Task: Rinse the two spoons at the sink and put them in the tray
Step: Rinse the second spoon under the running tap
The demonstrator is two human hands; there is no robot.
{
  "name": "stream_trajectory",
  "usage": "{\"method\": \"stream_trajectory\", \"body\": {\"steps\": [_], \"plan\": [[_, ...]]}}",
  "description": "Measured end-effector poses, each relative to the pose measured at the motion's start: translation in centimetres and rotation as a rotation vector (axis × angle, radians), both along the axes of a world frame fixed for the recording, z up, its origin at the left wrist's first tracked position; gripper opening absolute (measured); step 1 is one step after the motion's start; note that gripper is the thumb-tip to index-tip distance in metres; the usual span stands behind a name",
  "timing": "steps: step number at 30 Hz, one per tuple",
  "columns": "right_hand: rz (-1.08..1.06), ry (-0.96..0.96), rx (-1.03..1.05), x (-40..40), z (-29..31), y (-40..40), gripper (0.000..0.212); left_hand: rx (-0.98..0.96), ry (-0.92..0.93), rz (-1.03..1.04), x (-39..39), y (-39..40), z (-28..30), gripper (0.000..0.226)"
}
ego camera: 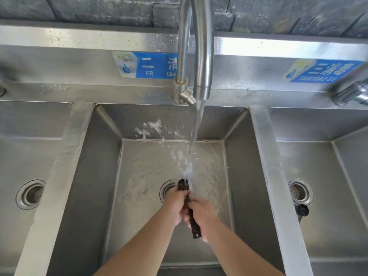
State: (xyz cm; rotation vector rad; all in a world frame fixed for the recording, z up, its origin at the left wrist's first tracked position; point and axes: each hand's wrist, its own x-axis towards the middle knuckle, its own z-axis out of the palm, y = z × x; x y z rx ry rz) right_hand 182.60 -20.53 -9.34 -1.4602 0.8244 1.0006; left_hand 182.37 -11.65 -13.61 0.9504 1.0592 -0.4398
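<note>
Bright even daylight; glare on steel back ledge [79, 39]; wide-angle bowing at edges; right-edge tap [352, 92] blurred; soft shadows.

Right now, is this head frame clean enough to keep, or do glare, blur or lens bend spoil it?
Head view: wide-angle bend curves the sink rim; the right-hand tap at the edge is smeared; bright glare on the steel ledge; the water stream and splash are motion-blurred; both hands and the dark spoon stay readable.

Dark brown spoon [191, 216] with pale speckles on its handle; silver-grey steel sink [258, 136]; blue labels [151, 65] with white lettering; dark grey stone wall [99, 10]
</note>
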Motion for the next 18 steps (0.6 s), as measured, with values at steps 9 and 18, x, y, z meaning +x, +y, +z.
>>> {"method": "stream_trajectory", "body": {"steps": [9,18], "plan": [[-0.034,0.028,0.092,-0.7,1.4,-0.6,0.025,-0.033,-0.075,0.109,0.6,0.4,0.0,0.022],[-0.041,0.029,0.123,-0.5,2.4,-1.0,0.026,0.086,-0.023,0.028,3.1,1.0,-1.7,0.009]]}}
